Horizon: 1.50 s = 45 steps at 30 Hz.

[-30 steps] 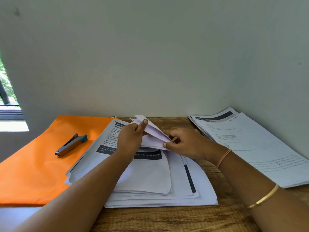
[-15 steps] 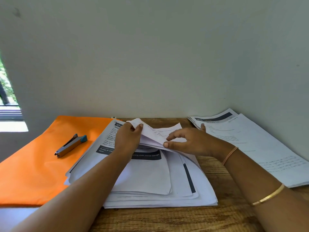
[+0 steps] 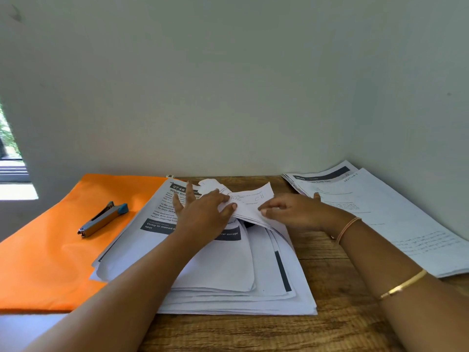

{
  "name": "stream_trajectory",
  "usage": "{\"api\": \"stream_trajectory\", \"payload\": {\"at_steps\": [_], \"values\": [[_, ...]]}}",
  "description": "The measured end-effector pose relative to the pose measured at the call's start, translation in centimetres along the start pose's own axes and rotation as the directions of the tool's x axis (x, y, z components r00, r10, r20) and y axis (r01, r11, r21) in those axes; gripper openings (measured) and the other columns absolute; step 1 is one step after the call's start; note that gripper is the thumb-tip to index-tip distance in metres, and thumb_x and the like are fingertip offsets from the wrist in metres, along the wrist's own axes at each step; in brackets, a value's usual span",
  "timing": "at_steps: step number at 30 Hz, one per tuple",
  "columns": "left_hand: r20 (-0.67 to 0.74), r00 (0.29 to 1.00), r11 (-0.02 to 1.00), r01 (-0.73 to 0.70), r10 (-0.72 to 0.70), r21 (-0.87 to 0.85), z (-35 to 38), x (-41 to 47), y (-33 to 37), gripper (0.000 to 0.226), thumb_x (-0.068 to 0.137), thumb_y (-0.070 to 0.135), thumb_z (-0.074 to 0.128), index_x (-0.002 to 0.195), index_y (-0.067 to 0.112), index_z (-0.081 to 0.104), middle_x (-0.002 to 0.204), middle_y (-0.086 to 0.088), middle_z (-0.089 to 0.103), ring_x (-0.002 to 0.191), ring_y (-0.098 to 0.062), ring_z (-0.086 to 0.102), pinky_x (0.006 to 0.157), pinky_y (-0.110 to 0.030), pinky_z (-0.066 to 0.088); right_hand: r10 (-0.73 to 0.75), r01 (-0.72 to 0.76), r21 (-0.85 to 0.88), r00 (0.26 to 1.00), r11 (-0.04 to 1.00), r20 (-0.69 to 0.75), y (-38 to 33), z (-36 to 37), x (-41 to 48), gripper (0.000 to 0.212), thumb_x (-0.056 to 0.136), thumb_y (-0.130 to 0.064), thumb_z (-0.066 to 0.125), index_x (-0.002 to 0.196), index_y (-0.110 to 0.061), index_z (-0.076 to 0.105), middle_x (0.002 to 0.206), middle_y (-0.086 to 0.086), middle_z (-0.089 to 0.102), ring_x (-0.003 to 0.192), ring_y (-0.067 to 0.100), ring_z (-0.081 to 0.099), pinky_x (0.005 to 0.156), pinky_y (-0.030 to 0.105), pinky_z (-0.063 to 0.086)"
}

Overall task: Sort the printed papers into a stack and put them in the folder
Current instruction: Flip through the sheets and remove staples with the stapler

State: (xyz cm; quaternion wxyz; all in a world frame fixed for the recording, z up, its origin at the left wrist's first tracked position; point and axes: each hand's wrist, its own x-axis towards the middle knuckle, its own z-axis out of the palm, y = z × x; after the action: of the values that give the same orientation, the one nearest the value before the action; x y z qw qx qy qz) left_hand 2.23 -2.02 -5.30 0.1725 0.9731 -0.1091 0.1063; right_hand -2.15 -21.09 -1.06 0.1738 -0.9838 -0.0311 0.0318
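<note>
Paper (image 3: 253,200) under splayed left hand (image 3: 203,214)

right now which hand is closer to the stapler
Left. The left hand lies on the paper pile directly beside the stapler on the orange folder; the right hand pinches the lifted sheet farther right, with the left hand between it and the stapler.
</note>
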Motion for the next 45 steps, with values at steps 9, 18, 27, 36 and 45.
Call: {"api": "stream_trajectory", "payload": {"at_steps": [9,18,27,36,45], "values": [[0.044,0.999,0.999,0.013,-0.010,-0.052,-0.4,-0.3,0.4,0.049,0.098,0.053,0.019,0.133,0.035,0.047,0.152,0.004,0.032,0.145,-0.027,-0.010,0.111,-0.059,-0.009,-0.005,0.041,0.443,0.997,0.896,-0.081,0.0,-0.6,-0.1,0.066,0.093,-0.017,0.048,0.151,-0.027,0.019,0.149,-0.002,0.038,0.126,0.017,0.043,0.104,0.029,0.033],[-0.064,0.990,0.987,0.121,-0.128,-0.105,-0.2,-0.5,0.5,0.074,0.084,0.071,0.034,0.137,0.019,0.034,0.153,-0.003,0.027,0.145,-0.032,0.005,0.111,-0.060,0.002,-0.169,0.122,0.420,0.983,0.899,0.077,-1.6,0.4,-0.4,0.063,0.093,-0.015,0.055,0.148,-0.026,0.028,0.132,-0.009,0.058,0.121,0.005,0.050,0.101,0.023,0.036],[-0.143,0.976,0.970,0.131,-0.162,-0.206,0.3,-0.3,0.3,0.112,0.075,0.068,0.057,0.144,0.033,-0.024,0.159,-0.007,-0.002,0.145,-0.030,0.007,0.110,-0.061,0.005,-0.208,0.181,0.241,0.974,0.953,0.090,-1.3,1.1,0.1,0.089,0.089,-0.040,0.060,0.152,-0.033,-0.003,0.159,-0.002,0.017,0.139,0.021,0.031,0.112,0.037,0.032],[0.144,0.970,0.712,0.240,-0.193,-0.659,-0.2,-0.5,2.1,0.070,0.099,0.040,0.038,0.149,0.027,-0.010,0.153,-0.012,0.027,0.136,-0.032,0.034,0.110,-0.043,0.028,-0.050,0.083,0.388,0.994,0.918,-0.094,-1.5,3.4,1.3,0.086,0.090,-0.045,0.058,0.153,-0.026,0.003,0.159,-0.001,0.016,0.142,0.025,0.025,0.111,0.038,0.030],[0.316,0.933,0.421,0.360,-0.173,-0.832,-0.3,-0.6,3.5,0.060,0.096,0.048,0.041,0.147,0.037,0.011,0.104,0.004,0.050,0.076,-0.006,0.052,0.071,-0.030,0.054,0.012,0.075,0.563,0.989,0.823,-0.149,-1.9,4.0,1.5,0.051,0.087,0.000,0.053,0.131,-0.021,0.038,0.107,0.002,0.059,0.091,0.018,0.059,0.071,0.030,0.053]]}}
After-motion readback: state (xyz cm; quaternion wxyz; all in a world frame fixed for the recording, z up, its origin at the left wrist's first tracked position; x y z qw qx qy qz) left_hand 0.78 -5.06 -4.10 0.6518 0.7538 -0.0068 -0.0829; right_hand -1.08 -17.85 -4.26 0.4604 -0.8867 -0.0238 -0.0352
